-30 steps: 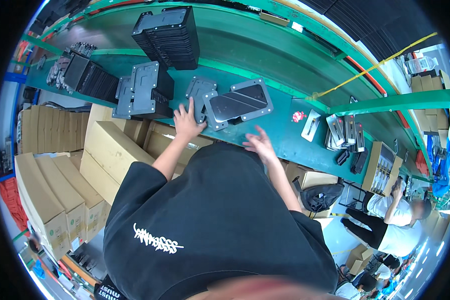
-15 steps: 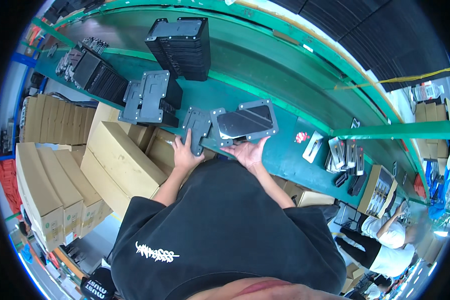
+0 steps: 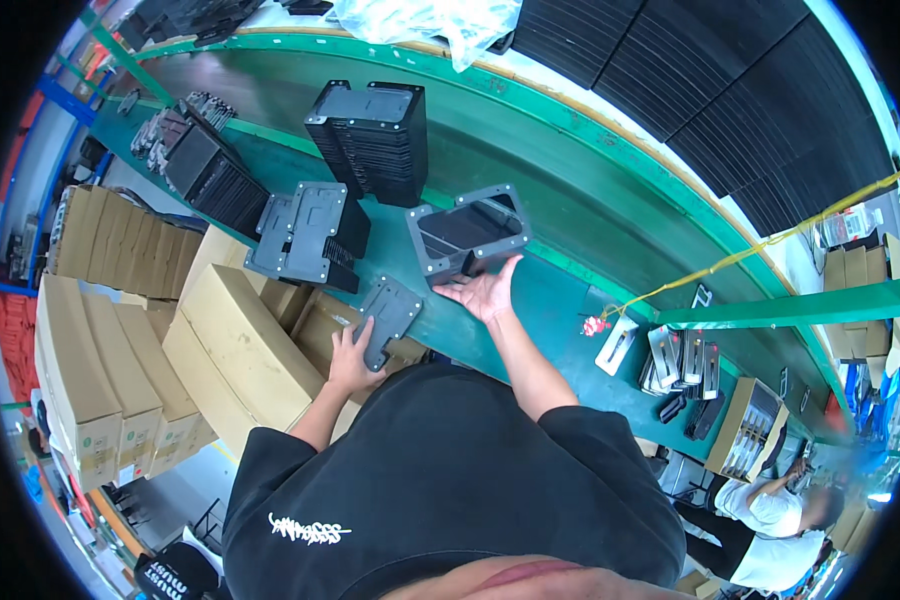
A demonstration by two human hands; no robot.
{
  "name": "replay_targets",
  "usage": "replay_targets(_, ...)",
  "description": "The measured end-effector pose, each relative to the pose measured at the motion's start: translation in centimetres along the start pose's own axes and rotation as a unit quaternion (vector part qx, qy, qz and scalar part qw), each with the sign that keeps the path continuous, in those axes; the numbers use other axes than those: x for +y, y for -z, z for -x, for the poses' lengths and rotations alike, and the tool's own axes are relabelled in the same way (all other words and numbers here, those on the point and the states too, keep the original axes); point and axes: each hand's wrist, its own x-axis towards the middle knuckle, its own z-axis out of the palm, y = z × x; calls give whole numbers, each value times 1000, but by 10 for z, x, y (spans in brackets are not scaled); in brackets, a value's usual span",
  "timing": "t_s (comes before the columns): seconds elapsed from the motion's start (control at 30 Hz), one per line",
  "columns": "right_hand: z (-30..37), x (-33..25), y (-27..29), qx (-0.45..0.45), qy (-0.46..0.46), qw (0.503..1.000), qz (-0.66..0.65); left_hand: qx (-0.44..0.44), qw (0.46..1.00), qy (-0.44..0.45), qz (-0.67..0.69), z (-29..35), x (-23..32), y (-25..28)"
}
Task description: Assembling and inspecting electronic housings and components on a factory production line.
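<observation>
1. Black and notched along one side, a flat plate point(image 3: 393, 308) slants over the near edge of the green bench point(image 3: 550, 315); the left hand point(image 3: 352, 360) holds its lower end, fingers seemingly pinching it, though the thumb's place is unclear
2. The right hand point(image 3: 488, 294), palm up with thumb and fingers spread apart, supports the lower edge of a framed dark panel point(image 3: 470, 228), tilted above the bench; the fingers' hold underneath is hidden
3. Plate and panel are apart, so I judge this piece part-way through: both in hand, neither set down
4. Similar plates stand in a low stack point(image 3: 315, 225) and a tall stack point(image 3: 382, 160) to the left and beyond, seemingly much left to handle; which are finished, I cannot tell
5. Pale-framed pieces point(image 3: 676, 362) lie farther right, untouched
</observation>
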Motion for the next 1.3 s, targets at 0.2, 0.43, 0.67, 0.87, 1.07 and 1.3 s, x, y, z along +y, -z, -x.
replay_targets(0.2,-12,-25,19,31,-62,997,-37,-79,991,-110,1,-3,-8,15)
replay_targets(0.43,86,-71,96,167,147,942,251,-180,914,-360,-50,-81,65,-10)
replay_targets(0.67,205,-42,133,256,257,903,228,-145,927,-344,-32,-149,162,-54)
replay_targets(0.87,244,11,161,319,276,891,169,-161,917,-363,-22,-160,179,-67)
replay_targets(1.07,226,24,178,375,241,855,264,-71,958,-242,133,-129,172,-65)
replay_targets(1.3,209,-20,166,478,27,815,325,-131,972,-128,145,-92,64,-87)
